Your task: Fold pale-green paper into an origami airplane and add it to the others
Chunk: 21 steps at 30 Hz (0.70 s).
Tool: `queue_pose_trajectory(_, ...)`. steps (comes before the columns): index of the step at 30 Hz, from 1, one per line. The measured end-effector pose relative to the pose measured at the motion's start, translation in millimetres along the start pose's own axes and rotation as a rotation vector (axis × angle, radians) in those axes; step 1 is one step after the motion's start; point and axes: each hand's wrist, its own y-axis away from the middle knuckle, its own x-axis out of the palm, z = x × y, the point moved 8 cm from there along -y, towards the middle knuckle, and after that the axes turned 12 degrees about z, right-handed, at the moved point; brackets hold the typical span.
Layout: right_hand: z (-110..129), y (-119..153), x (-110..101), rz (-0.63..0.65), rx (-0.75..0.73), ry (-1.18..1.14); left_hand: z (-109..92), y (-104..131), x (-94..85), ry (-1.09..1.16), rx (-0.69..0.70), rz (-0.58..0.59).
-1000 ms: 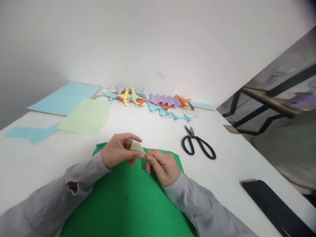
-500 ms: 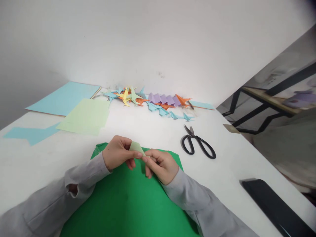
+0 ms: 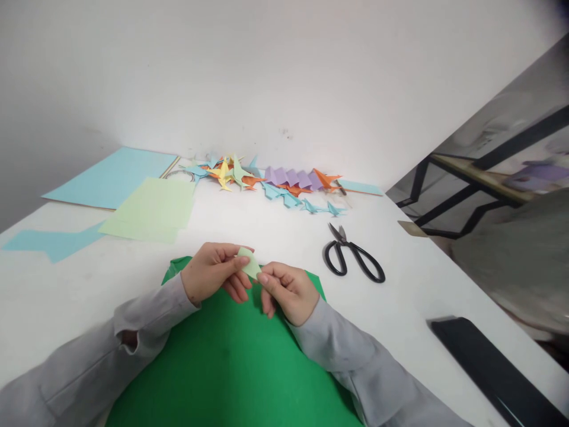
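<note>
A small folded piece of pale green paper [image 3: 250,264] is pinched between my two hands above the green sheet [image 3: 231,367]. My left hand [image 3: 216,271] grips its upper left part, thumb on the near face and fingers behind. At the paper's lower right corner, the thumb and forefinger of my right hand [image 3: 291,290] close on it. The fingers partly cover the paper, so its exact fold cannot be made out. To the right of my right hand lie black-handled scissors [image 3: 351,252], their blades slightly apart.
Along the wall lie folded paper figures [image 3: 237,173] and a purple pleated strip [image 3: 293,179]. Pale green sheets [image 3: 146,210], a large blue sheet [image 3: 113,178] and a blue offcut [image 3: 53,242] are at the left. A long black object [image 3: 493,367] lies at the near right.
The pale green paper has turned so more of its face shows. My left fingers have shifted and spread behind it. Both hands still hold it.
</note>
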Motion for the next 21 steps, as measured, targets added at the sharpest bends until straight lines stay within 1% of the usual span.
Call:
queue_pose_trajectory(4,4,2,0,-0.017,0.033,-0.073,-2,1,-0.4,-0.004,0.009,0.003)
queue_pose_trajectory(6,4,2,0,-0.007,0.055,-0.12,-7,3,-5.3,-0.083,0.056,-0.044)
queue_pose_trajectory(8,3,1,0,0.011,0.072,-0.174,-21,8,-13.0,-0.256,0.2,-0.155)
queue_pose_trajectory(10,1,0,1,0.04,0.084,-0.217,-39,16,-11.3,-0.499,0.408,-0.225)
queue_pose_trajectory(11,1,0,2,0.061,0.091,-0.231,-45,20,-5.3,-0.624,0.504,-0.213)
queue_pose_trajectory(13,1,0,6,0.111,0.108,-0.247,-52,25,10.7,-0.834,0.659,-0.135)
queue_pose_trajectory(15,1,0,10,0.159,0.127,-0.255,-52,27,22.3,-0.956,0.752,-0.073)
queue_pose_trajectory(17,0,1,13,0.2,0.144,-0.271,-52,28,27.7,-1.003,0.775,-0.041)
queue_pose_trajectory(21,-2,1,17,0.256,0.17,-0.318,-49,23,29.9,-1.033,0.672,-0.002)
